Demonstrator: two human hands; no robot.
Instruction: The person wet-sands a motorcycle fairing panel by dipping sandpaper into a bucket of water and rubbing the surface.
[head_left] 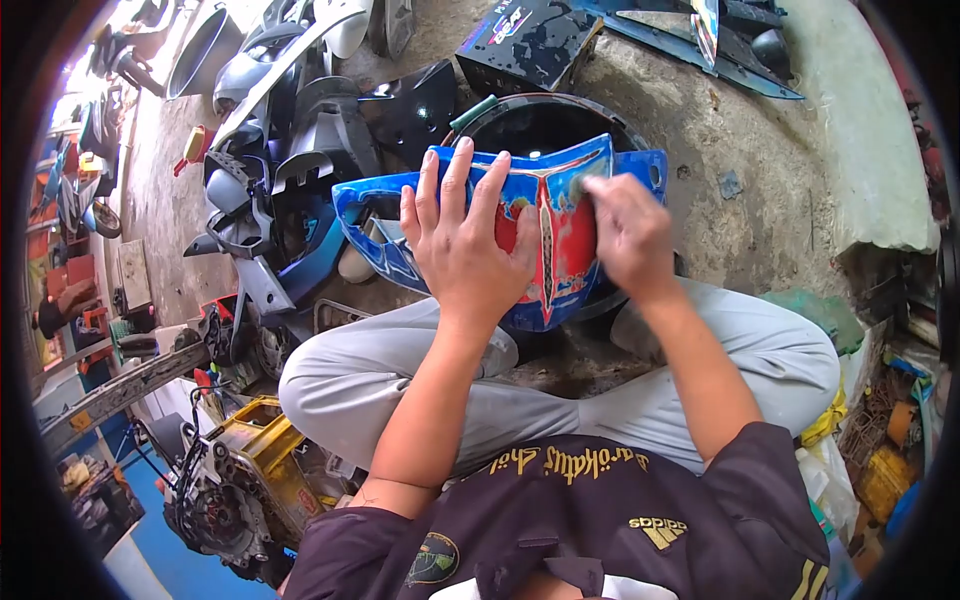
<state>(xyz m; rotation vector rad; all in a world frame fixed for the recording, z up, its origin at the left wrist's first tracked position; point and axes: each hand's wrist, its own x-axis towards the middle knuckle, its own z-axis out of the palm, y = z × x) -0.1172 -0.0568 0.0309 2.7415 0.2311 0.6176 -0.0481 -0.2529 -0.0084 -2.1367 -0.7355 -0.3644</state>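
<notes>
A blue and red painted panel (575, 240) with worn, scratched patches rests over a dark round basin (500, 118) in front of my crossed legs. Spread flat on the panel's left part, my left hand (465, 225) has its fingers apart. My right hand (630, 235) is bent closed at the panel's upper right, slightly blurred. Its fingertips press a small greyish piece (580, 183) against the surface; what it is cannot be made out clearly.
Dark and grey plastic parts (325, 130) lie on the left. A black box (525, 45) stands beyond the basin, blue panels (740, 75) at the upper right. An engine part (225, 505) and a yellow crate (265, 445) are at the lower left.
</notes>
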